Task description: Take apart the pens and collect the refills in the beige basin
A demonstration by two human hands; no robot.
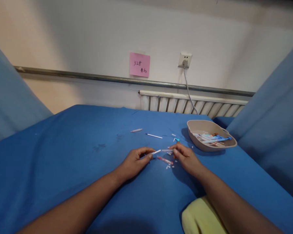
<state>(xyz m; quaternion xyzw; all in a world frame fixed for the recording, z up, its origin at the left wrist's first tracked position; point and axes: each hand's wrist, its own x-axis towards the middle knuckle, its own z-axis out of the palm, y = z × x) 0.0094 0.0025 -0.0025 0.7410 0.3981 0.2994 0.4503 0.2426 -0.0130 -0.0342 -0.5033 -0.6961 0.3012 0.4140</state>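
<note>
My left hand (136,160) rests on the blue cloth and pinches a thin white refill (156,151) by its near end. My right hand (185,156) pinches a clear pen barrel (166,150) that points left, toward the refill's tip. The two parts nearly meet between my hands. A reddish clear pen part (164,160) lies on the cloth just below them, among small white bits (168,167).
A beige tray (197,125) with several blue pens stands at the right. A white refill (153,136), a grey pen part (136,130) and a small cyan cap (177,140) lie farther back. A yellow cloth (202,217) sits near my right forearm. Blue cushions flank the table.
</note>
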